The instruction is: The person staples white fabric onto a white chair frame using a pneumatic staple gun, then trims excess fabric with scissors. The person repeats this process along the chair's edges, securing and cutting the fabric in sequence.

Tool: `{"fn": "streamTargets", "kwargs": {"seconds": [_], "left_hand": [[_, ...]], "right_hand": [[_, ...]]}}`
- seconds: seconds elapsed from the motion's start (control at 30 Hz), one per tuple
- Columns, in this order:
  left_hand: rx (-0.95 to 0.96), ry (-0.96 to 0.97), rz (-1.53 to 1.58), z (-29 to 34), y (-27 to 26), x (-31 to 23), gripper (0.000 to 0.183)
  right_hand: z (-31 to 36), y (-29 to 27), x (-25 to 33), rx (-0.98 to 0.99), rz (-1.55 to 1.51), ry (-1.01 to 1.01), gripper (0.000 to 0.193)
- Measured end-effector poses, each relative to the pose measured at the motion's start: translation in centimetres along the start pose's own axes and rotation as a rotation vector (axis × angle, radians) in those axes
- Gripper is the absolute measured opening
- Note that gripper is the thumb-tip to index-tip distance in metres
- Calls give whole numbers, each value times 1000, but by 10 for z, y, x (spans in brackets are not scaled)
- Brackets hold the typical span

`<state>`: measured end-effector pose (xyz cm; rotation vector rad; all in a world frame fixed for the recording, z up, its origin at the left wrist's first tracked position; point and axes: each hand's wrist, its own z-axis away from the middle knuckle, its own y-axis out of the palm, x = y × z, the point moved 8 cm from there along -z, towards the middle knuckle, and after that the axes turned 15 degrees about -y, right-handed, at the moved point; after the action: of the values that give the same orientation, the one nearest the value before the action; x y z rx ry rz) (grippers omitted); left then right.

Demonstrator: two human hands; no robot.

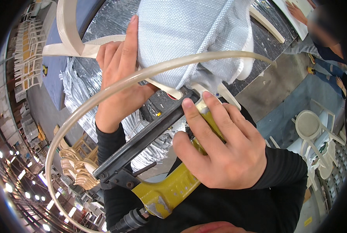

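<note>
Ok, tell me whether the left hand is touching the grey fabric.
Touching. The head view shows the left hand pressed flat on the grey fabric, its fingers lying along the fabric's edge.

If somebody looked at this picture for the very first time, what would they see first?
Probably the yellow staple gun at the bottom middle, gripped by the right hand with its black nose pointing up at the cloth. Next comes the left hand, pressing pale grey cloth onto a chair at the top. A clear hose loops across the whole view.
</note>
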<state>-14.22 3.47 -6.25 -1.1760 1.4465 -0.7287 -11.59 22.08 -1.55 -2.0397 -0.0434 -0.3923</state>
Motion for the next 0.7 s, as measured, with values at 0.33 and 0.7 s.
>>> {"fn": "streamTargets", "kwargs": {"seconds": [0.33, 0.7], "left_hand": [[77, -85, 41, 2, -7, -11, 131], [98, -211, 400, 10, 10, 4, 124]], "right_hand": [[6, -5, -1, -87, 38, -44, 22], [47, -8, -19, -313, -43, -122, 24]]}}
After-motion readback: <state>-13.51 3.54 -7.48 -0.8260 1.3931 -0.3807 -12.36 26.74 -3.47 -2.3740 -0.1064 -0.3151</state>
